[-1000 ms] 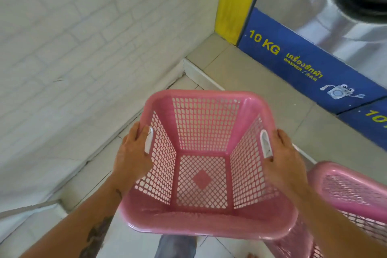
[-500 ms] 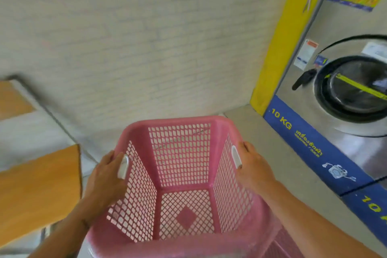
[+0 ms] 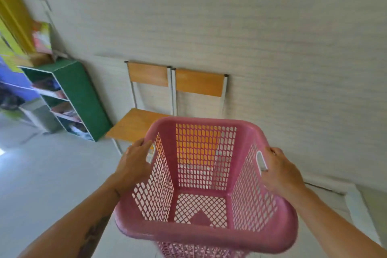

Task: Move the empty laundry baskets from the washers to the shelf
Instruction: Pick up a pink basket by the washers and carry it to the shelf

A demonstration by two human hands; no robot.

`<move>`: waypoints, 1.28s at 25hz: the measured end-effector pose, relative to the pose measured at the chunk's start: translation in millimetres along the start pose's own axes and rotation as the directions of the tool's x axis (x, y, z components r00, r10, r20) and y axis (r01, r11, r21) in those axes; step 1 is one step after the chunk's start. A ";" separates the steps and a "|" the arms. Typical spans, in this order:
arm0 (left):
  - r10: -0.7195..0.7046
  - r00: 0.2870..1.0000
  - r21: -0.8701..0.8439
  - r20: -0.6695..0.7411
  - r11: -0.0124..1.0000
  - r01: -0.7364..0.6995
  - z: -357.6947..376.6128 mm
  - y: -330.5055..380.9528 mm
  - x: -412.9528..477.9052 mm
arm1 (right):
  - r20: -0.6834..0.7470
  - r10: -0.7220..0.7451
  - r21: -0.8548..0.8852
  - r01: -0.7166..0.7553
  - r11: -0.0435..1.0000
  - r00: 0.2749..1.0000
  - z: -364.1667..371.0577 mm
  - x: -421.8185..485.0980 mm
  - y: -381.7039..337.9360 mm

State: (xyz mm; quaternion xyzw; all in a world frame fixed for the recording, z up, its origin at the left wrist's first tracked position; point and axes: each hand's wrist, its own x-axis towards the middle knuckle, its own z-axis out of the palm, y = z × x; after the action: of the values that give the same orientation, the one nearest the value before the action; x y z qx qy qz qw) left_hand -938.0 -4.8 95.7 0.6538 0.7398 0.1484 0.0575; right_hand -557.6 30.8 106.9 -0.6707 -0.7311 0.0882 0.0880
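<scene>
I hold an empty pink laundry basket (image 3: 206, 234) in front of me, lifted off the floor. My left hand (image 3: 134, 164) grips its left handle slot and my right hand (image 3: 281, 174) grips its right handle slot. A second pink basket (image 3: 201, 252) peeks out just below the held one; I cannot tell if they touch. A green shelf unit (image 3: 81, 98) with several full compartments stands against the wall at the far left.
Two wooden chairs (image 3: 148, 119) with metal frames stand side by side against the white brick wall, right behind the basket. Boxes (image 3: 41, 37) sit on top of the green shelf. Pale floor (image 3: 52, 174) stretches to the left.
The view has swung left away from the washers, which are out of sight now. The basket stays in both hands, and the chairs and green shelf have come into view.
</scene>
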 end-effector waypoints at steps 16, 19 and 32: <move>-0.321 0.917 -0.035 -0.235 0.946 0.322 -158.3 -405.6 -55.2 | 0.000 -0.387 0.154 0.382 0.911 0.922 95.9 60.2 -444.3; -0.358 0.902 0.006 -0.239 0.929 0.371 -159.6 -459.2 -26.2 | 0.050 -0.399 0.170 0.386 0.907 0.916 122.0 102.4 -497.4; -0.417 0.872 0.046 -0.255 0.896 0.442 -199.9 -666.3 170.4 | 0.106 -0.462 0.234 0.430 0.872 0.880 229.2 322.2 -724.8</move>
State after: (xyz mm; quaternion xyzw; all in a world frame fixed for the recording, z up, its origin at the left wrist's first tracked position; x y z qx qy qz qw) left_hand -1650.5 66.6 107.8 0.4523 0.8747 0.1709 -0.0340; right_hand -1341.2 287.9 67.3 -0.4617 -0.8581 0.1928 0.1157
